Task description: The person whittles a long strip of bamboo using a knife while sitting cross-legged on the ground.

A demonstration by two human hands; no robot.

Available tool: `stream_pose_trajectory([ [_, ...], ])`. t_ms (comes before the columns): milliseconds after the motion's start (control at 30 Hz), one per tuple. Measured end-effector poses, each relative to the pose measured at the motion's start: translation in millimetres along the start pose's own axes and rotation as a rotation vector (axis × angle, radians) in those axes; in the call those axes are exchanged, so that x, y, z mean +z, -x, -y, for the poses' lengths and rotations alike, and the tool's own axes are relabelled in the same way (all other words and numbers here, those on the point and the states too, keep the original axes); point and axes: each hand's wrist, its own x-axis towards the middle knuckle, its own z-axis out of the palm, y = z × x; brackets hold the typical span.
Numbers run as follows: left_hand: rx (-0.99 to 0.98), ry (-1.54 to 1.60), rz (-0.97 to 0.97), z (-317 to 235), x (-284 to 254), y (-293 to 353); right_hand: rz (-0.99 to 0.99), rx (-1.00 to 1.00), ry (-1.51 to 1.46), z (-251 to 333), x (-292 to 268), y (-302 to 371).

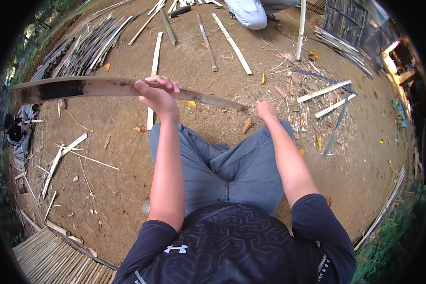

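My left hand (157, 92) is wrapped around a long, flat bamboo strip (80, 87) that runs from the far left across to a point near my right hand. The strip is brown with a dark, charred-looking patch toward its left end. My right hand (266, 111) sits at the strip's narrow right tip, above my right knee; whether it grips the tip or a small tool is hidden. I am sitting or squatting in grey trousers (222, 165) on bare earth.
Split bamboo slats (232, 42) lie scattered on the dirt ahead, with a bundle of strips (90, 45) at upper left. A person in light trousers (253, 12) crouches at the top. Another person (16, 132) sits far left. A woven bamboo mat (47, 260) lies at lower left.
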Motion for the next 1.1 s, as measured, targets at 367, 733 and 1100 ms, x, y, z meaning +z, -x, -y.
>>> stream_pose_trajectory([
  [367,0.067,-0.073,-0.109,-25,-9,-25,0.275,-0.101,0.219,-7,102,-43],
  [733,-0.003,-0.088,-0.262,-19,-33,-45,0.164,-0.069,0.085,13,106,-31],
  [1100,-0.074,0.009,0.042,-15,-49,-55,-0.166,0.157,-0.331,28,72,-14],
])
